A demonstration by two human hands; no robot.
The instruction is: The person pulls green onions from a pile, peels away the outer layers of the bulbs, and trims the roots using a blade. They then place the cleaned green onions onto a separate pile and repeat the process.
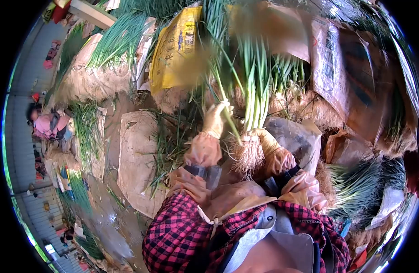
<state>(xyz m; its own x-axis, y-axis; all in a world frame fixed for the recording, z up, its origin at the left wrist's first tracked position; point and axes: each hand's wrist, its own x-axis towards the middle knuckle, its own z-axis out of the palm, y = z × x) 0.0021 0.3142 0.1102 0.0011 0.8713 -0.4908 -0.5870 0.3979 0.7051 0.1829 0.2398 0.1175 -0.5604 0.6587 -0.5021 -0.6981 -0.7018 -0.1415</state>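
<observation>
A bunch of green onions (255, 86) stands upright in front of me, with pale stringy roots (248, 157) hanging at its base. My right hand (267, 142), in a yellowish glove, is closed around the lower right side of the bunch, just above the roots. To the left of the bunch, my left hand (214, 119), gloved too, has its fingers pinched on a single green onion stalk (230, 122) that slants down toward the roots. The fingertips of my right hand are partly hidden by the bunch.
Piled green onions (120, 41) lie at upper left and more onions (355, 186) at right. A yellow printed sack (177, 50) and brown sheets cover other piles. Loose leaves (166, 150) litter the ground by a flattened sack (139, 159). Another person (52, 123) sits far left.
</observation>
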